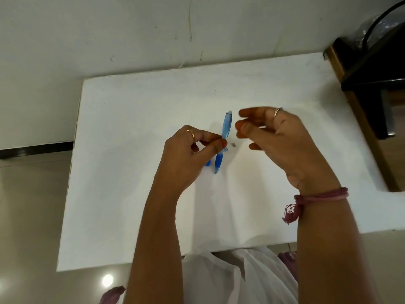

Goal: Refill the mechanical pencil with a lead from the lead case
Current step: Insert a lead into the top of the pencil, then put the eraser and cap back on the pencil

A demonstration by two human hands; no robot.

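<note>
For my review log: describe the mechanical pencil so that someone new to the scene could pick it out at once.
On the white table, look near its middle, between the two raised hands. The left hand pinches the mechanical pencil at mid-length. It is the long translucent blue stick with a white end pointing away; a shorter blue piece peeks from under that hand.

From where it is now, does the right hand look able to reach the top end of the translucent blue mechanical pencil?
Probably yes. The right hand hovers just beside the white-capped top of the translucent blue mechanical pencil, with only bare white table between. The left hand pinches the pencil mid-barrel, leaving the top free.
</note>
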